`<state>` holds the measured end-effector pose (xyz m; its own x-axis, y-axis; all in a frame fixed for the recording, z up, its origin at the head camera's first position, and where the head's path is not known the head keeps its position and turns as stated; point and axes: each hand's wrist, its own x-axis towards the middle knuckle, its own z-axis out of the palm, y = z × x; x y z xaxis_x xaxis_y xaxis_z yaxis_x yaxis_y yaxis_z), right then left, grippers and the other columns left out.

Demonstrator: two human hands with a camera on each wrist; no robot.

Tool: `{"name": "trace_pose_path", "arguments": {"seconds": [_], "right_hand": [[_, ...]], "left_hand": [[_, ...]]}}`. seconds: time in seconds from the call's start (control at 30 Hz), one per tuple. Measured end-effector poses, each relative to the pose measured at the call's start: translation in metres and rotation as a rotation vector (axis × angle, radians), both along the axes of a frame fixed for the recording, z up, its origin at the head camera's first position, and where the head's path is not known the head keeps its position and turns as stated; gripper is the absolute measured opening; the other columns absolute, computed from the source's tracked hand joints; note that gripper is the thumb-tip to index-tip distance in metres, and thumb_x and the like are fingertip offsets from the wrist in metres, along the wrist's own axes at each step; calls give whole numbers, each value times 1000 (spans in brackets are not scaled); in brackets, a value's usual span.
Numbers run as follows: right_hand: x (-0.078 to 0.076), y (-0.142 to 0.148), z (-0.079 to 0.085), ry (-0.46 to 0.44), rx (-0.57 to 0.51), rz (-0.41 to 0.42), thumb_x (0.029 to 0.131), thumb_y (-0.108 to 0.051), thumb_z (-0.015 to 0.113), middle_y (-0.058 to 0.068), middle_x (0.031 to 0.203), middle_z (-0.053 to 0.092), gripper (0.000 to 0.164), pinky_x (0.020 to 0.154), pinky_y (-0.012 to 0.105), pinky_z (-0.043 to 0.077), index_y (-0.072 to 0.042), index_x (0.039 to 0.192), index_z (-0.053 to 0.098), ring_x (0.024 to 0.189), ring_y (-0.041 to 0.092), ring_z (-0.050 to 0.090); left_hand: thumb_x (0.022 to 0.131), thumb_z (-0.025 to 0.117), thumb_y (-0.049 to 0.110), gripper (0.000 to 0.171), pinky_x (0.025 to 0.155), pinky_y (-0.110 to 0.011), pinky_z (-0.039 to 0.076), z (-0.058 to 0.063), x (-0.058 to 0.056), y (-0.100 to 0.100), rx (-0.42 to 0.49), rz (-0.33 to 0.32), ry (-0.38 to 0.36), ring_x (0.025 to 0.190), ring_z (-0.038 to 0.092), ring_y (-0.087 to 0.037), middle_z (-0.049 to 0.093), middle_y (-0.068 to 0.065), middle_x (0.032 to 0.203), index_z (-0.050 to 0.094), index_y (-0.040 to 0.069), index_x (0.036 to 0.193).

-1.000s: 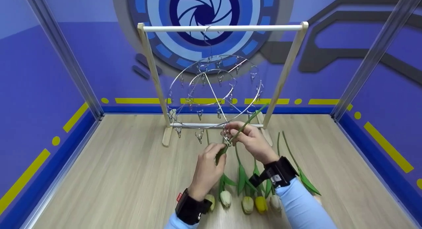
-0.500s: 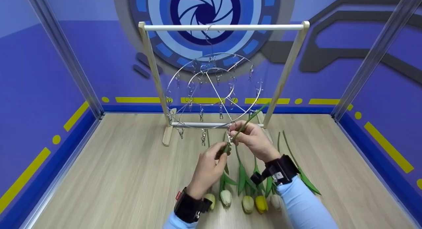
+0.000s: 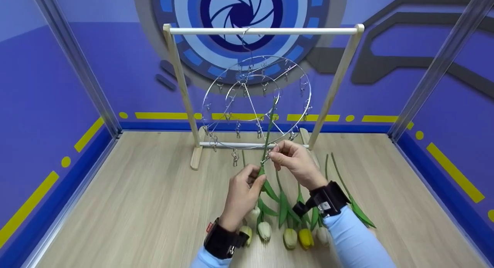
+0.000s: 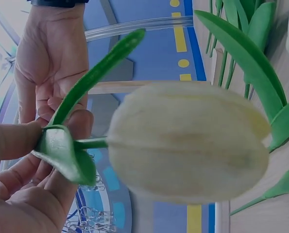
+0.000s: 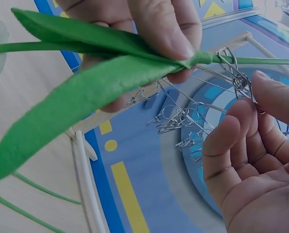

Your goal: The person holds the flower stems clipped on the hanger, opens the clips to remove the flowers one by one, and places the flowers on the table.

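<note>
My left hand (image 3: 241, 194) pinches an artificial white tulip (image 4: 188, 141) where the green leaves meet the stem. The bloom points down toward me and the stem (image 3: 269, 133) rises in front of the round hanger. With thumb and fingertips, my right hand (image 3: 296, 163) pinches the handle end of a metal clip (image 5: 240, 81) on the hanger's near rim. In the right wrist view the clip's wire end crosses the stem just above the leaf base; whether it grips the stem I cannot tell. The round wire clip hanger (image 3: 254, 110) carries several other clips.
A wooden stand (image 3: 266, 31) with white rods holds the hanger by its hook. Several tulips lie on the table below my hands, among them a yellow tulip (image 3: 306, 238) and a white tulip (image 3: 264, 231). Blue-purple panels (image 3: 58, 86) enclose the wooden table (image 3: 135, 206).
The tulip's stem has swung from leaning right to nearly upright, its tip moving left. The hanger has shifted and tilted slightly. Both hands stay almost in place, the right still at the clip.
</note>
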<state>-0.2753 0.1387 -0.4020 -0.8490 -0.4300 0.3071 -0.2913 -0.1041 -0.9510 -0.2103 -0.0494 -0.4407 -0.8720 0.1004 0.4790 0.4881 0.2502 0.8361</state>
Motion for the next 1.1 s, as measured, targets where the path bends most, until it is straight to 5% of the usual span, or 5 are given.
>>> {"name": "trace_pose_path", "arguments": {"seconds": [0.2, 0.37, 0.7, 1.1], "right_hand": [[-2, 2, 0, -22, 42, 15, 101, -9, 66, 8, 99, 66, 34, 70, 26, 53, 12, 126, 58, 79, 14, 62], [-2, 3, 2, -14, 88, 54, 102, -8, 63, 13, 109, 65, 39, 73, 25, 54, 11, 135, 56, 86, 15, 66], [-5, 7, 1, 28, 90, 106, 104, -6, 59, 0, 101, 67, 35, 73, 25, 54, 17, 130, 54, 85, 12, 67], [-5, 4, 1, 80, 159, 4, 104, -6, 60, 1, 93, 67, 27, 68, 25, 53, 16, 118, 61, 76, 12, 64]], "left_hand": [[99, 68, 9, 7, 62, -21, 46, 0, -1, -1, 4, 11, 30, 67, 56, -6, 67, -6, 84, 68, 1, 100], [99, 69, 9, 9, 61, -21, 45, -1, -3, -2, 22, -7, 34, 66, 53, -4, 68, -8, 82, 67, 1, 97], [99, 69, 8, 11, 64, -21, 48, 1, -3, -4, 52, -43, -18, 70, 61, -11, 70, -11, 87, 68, -2, 102], [98, 70, 8, 14, 71, -24, 55, -2, -5, -5, 54, -40, -58, 79, 69, -21, 72, -11, 92, 68, -3, 107]]}}
